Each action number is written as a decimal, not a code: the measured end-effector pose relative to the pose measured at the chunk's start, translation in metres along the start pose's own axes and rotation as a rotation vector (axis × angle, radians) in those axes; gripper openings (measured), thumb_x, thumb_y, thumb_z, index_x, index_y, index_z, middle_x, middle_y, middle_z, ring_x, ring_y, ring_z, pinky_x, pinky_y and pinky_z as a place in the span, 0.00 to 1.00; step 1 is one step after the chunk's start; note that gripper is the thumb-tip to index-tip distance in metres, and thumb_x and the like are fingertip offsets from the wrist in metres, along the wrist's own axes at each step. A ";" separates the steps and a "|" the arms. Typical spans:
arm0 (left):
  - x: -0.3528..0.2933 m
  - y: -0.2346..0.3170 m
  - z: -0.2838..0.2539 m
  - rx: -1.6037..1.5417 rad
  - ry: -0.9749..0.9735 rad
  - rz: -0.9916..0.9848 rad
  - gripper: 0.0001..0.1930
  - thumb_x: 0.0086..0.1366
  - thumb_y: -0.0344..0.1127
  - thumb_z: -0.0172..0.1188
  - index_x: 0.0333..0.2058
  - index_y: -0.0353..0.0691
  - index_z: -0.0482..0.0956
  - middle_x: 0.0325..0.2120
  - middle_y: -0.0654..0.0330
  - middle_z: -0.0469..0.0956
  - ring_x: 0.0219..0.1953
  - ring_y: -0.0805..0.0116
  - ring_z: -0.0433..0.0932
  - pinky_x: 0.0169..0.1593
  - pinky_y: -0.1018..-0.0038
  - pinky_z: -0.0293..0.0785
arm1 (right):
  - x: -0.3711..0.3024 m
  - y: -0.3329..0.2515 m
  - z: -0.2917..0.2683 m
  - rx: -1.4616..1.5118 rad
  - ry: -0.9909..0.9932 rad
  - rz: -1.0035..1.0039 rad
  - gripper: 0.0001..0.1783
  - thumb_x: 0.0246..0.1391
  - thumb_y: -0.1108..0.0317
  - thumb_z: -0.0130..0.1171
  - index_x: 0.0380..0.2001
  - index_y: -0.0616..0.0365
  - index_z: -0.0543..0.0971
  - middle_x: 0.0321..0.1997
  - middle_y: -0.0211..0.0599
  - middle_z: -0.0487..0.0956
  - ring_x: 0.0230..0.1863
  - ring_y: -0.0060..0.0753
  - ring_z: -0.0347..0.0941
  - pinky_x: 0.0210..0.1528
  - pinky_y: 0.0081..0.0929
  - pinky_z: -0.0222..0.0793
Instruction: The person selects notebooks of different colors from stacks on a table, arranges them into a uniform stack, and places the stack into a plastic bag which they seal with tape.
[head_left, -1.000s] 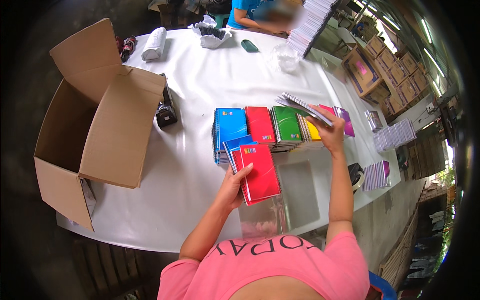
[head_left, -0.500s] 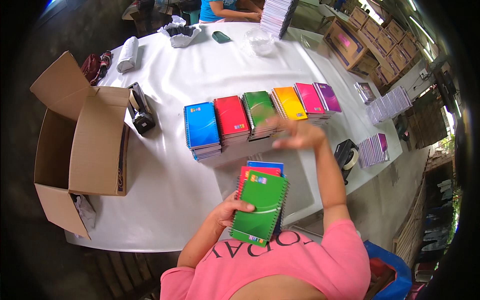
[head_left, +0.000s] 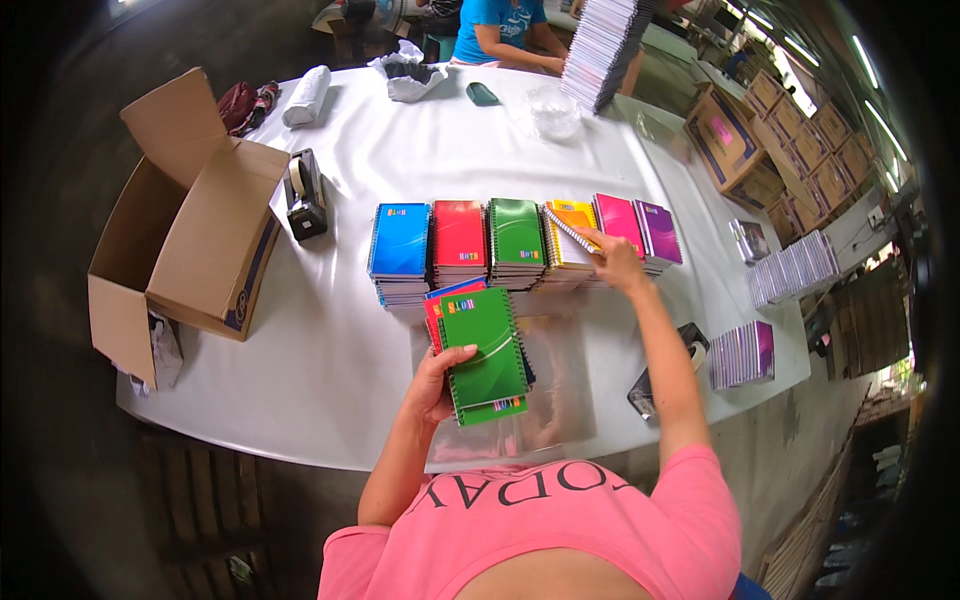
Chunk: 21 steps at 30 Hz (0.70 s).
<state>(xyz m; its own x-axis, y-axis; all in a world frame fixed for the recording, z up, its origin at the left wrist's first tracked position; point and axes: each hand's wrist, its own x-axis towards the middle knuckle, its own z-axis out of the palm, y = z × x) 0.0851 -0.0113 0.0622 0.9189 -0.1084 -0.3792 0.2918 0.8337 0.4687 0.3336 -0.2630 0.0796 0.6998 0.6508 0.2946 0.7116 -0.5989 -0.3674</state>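
My left hand (head_left: 434,386) grips a small fanned bunch of spiral notebooks: a green notebook (head_left: 484,345) lies on top, with a red notebook (head_left: 433,316) and a blue one poking out beneath. My right hand (head_left: 620,265) pinches a yellow spiral notebook (head_left: 577,232), tilted up with its coil edge showing, over the yellow stack (head_left: 566,256). In the same row stand a blue stack (head_left: 400,240), a red stack (head_left: 459,232), a green stack (head_left: 516,228), a pink stack (head_left: 618,222) and a purple stack (head_left: 657,232).
An open cardboard box (head_left: 205,235) and a tape dispenser (head_left: 306,195) stand left. Another dispenser (head_left: 645,385) and bundled notebooks (head_left: 742,357) are at right. A clear plastic sheet (head_left: 560,390) lies nearby. Across the white table (head_left: 290,400), a person (head_left: 500,35) works beside a tall stack (head_left: 608,50).
My right hand has gone from above the green and yellow stacks to the yellow one and tilted up a notebook there. The left hand's bunch has moved forward, nearer the row.
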 end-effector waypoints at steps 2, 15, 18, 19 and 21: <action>0.001 -0.006 0.004 0.029 0.057 0.070 0.22 0.55 0.31 0.60 0.49 0.37 0.67 0.40 0.56 0.75 0.41 0.64 0.77 0.45 0.64 0.77 | -0.012 -0.007 0.014 -0.193 0.002 0.017 0.30 0.41 0.77 0.59 0.52 0.47 0.73 0.49 0.40 0.77 0.40 0.43 0.77 0.43 0.37 0.74; -0.005 -0.025 0.008 0.022 0.115 0.154 0.21 0.58 0.34 0.61 0.49 0.38 0.68 0.40 0.58 0.75 0.41 0.66 0.77 0.45 0.66 0.77 | -0.054 -0.035 0.026 -0.152 0.368 0.010 0.29 0.40 0.83 0.57 0.50 0.49 0.77 0.53 0.41 0.75 0.54 0.39 0.70 0.59 0.38 0.62; -0.002 -0.021 0.005 0.035 0.092 0.130 0.23 0.60 0.42 0.61 0.51 0.39 0.68 0.43 0.57 0.75 0.43 0.66 0.77 0.47 0.66 0.76 | -0.048 -0.065 -0.003 0.408 0.476 0.043 0.22 0.41 0.82 0.58 0.42 0.55 0.81 0.49 0.42 0.77 0.53 0.37 0.72 0.57 0.35 0.64; 0.000 -0.018 0.003 0.023 0.069 0.108 0.25 0.60 0.45 0.59 0.52 0.39 0.68 0.44 0.57 0.75 0.44 0.65 0.76 0.48 0.66 0.75 | -0.045 -0.075 -0.013 0.774 0.415 -0.114 0.11 0.44 0.77 0.62 0.34 0.55 0.84 0.41 0.38 0.79 0.49 0.37 0.72 0.55 0.33 0.63; 0.002 -0.016 0.005 -0.020 -0.032 0.018 0.30 0.62 0.53 0.55 0.55 0.39 0.66 0.48 0.54 0.73 0.48 0.64 0.75 0.50 0.65 0.74 | -0.030 -0.087 -0.021 1.163 0.097 -0.481 0.06 0.44 0.70 0.63 0.29 0.54 0.85 0.36 0.33 0.79 0.45 0.36 0.70 0.51 0.30 0.62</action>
<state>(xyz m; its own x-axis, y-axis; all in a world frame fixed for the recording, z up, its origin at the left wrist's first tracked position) 0.0840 -0.0278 0.0582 0.9320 -0.1108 -0.3450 0.2706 0.8462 0.4591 0.2514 -0.2402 0.1211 0.4226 0.6219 0.6593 0.4538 0.4845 -0.7479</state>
